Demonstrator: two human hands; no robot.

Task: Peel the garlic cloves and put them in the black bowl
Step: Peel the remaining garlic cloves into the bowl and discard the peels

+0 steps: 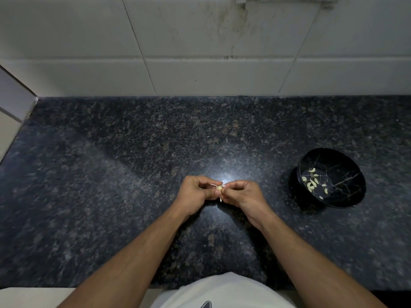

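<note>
A small garlic clove [219,188] with pale papery skin sits between my two hands above the middle of the dark counter. My left hand [198,192] pinches it from the left with curled fingers. My right hand [241,192] pinches it from the right, and a strip of skin hangs down below the fingers. The black bowl [347,174] with gold vein lines stands on the counter to the right, well apart from my hands. Several peeled cloves [312,184] lie inside it on the left part of its floor.
The speckled dark granite counter [111,174] runs wide to both sides. A white tiled wall [200,52] closes the back, with a wall corner at far left. A bright light spot reflects just behind my hands. A few small skin scraps [308,228] lie near the bowl.
</note>
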